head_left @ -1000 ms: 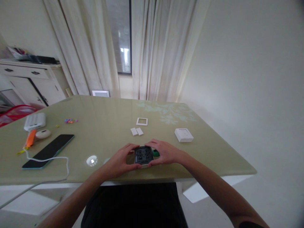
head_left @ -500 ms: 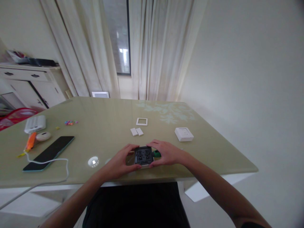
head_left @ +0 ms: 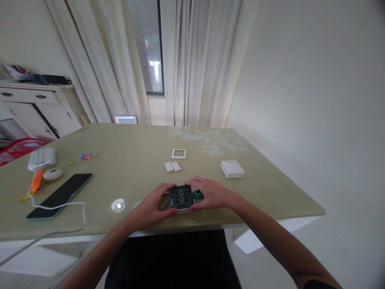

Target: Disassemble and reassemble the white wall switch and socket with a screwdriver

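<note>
Both hands hold a dark square switch module point(head_left: 181, 197) at the near edge of the olive-green table point(head_left: 135, 160). My left hand point(head_left: 152, 204) grips its left side with curled fingers. My right hand point(head_left: 212, 194) grips its right side, and a green object point(head_left: 197, 195) shows under its fingers. Beyond the module lie two small white rocker pieces point(head_left: 172, 166) and a white square frame point(head_left: 179, 153). A white wall socket point(head_left: 232, 169) rests to the right.
On the table's left lie a black phone point(head_left: 60, 195) with a white cable point(head_left: 60, 208), an orange item point(head_left: 35, 181), a white oval object point(head_left: 52, 174), a white ribbed block point(head_left: 42, 159) and small coloured bits point(head_left: 87, 156). A white cabinet point(head_left: 36, 108) stands far left.
Both hands stay on the module. Only the view has shifted slightly to the right.
</note>
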A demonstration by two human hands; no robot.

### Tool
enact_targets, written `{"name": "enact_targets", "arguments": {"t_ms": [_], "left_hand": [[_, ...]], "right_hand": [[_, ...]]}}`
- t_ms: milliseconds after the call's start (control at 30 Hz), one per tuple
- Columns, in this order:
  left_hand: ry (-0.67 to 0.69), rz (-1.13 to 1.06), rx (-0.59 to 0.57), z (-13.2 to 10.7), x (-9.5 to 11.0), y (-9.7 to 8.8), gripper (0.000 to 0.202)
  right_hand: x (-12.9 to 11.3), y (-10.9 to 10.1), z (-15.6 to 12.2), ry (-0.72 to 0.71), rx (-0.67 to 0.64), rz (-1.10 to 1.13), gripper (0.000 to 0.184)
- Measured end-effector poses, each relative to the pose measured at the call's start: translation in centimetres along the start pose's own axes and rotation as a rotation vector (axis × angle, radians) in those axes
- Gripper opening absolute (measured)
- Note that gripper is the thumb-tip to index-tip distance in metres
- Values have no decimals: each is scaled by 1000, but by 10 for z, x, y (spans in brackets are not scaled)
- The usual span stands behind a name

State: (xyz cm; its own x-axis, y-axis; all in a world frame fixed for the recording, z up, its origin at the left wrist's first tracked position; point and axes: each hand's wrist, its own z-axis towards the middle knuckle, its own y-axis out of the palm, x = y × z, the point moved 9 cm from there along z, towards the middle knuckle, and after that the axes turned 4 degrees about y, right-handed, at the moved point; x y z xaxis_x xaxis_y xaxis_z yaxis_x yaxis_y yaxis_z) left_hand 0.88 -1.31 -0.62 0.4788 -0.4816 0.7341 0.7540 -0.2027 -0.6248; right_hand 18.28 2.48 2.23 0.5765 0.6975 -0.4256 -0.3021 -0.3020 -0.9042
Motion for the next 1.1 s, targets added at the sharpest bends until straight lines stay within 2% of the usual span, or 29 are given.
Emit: {"name": "enact_targets", "arguments": {"t_ms": [100,200,367,467,700,900,1000,1100], "left_hand": [[-67,-30,36,3,-5,-1,65],[-127,-60,85,12,-12,0,52],[-127,-58,95,27,-15,4,52],[-137,-69,77,28,-17,6,49],[-128,-66,17,30,-15,7,52],[-100,-65,2,10,-11,2,60],[-96,-88,-9,1,-12,3,73],[-101,-142,-23,1,-15,6,72]], "right_hand": [[-5,-5,-2,-3,34,20,81],[-6,-11,-1,19,73,27,63],[-1,-12,7,69,108,9,43],[-1,-9,8,72,107,12,39],[-1,-8,6,77,102,27,41],[0,-8,-2,42,85,72,74],[2,-6,-5,46,73,78,78],[4,-4,-4,61,75,73,78]]}}
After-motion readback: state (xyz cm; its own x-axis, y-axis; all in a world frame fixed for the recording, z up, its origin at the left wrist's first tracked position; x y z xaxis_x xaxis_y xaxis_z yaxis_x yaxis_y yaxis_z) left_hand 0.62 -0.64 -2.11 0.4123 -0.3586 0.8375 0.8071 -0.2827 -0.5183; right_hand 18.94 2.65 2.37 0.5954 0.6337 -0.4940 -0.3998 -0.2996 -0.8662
